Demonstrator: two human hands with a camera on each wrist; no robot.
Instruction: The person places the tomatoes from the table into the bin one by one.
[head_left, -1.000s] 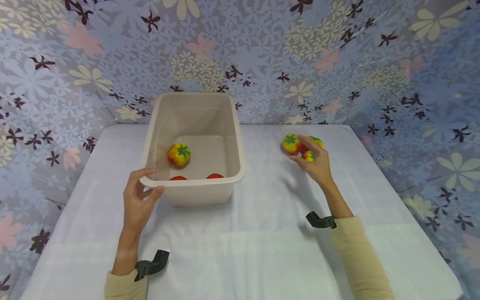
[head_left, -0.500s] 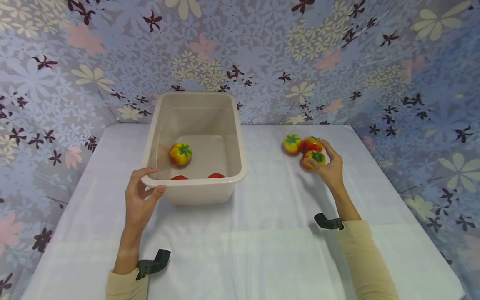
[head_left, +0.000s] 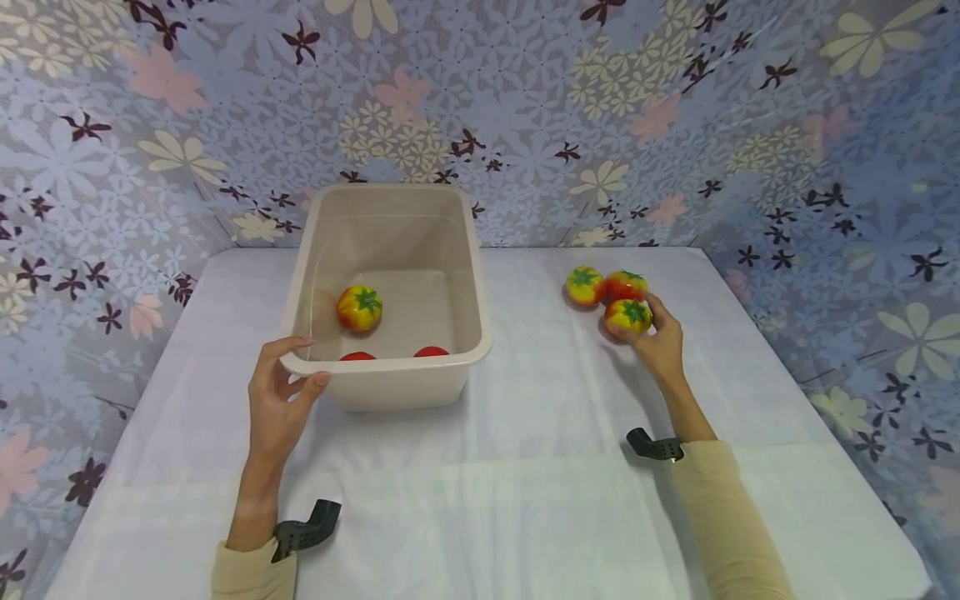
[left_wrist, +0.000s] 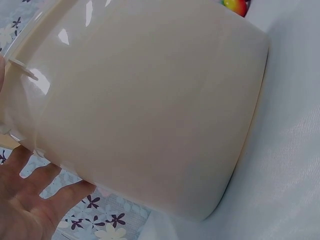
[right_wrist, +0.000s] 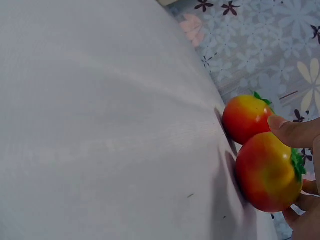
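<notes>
At the left, my left hand [head_left: 273, 408] grips the near left corner of a beige plastic bin [head_left: 397, 383], thumb outside and fingers over the rim. In the left wrist view the bin's outer wall [left_wrist: 150, 110] fills most of the picture. My right hand [head_left: 662, 346] holds the nearest of three red-and-yellow tomatoes, its thumb and fingers around this tomato [head_left: 627, 317] with the green leafy top. Touching close behind it are a redder tomato [head_left: 626, 286] and a yellower tomato [head_left: 584, 286]. The right wrist view shows the held tomato [right_wrist: 270, 172] low over the cloth.
Inside the bin lie a red-and-yellow tomato [head_left: 359, 309] and two red things, a left one [head_left: 357, 356] and a right one [head_left: 431, 352], mostly hidden by the near wall. A white cloth [head_left: 487, 500] covers the table. Flowered wallpaper [head_left: 525, 108] stands behind it.
My right hand has shifted right and slightly nearer, from above the group of tomatoes to around the nearest one. The left hand and the bin stay put.
</notes>
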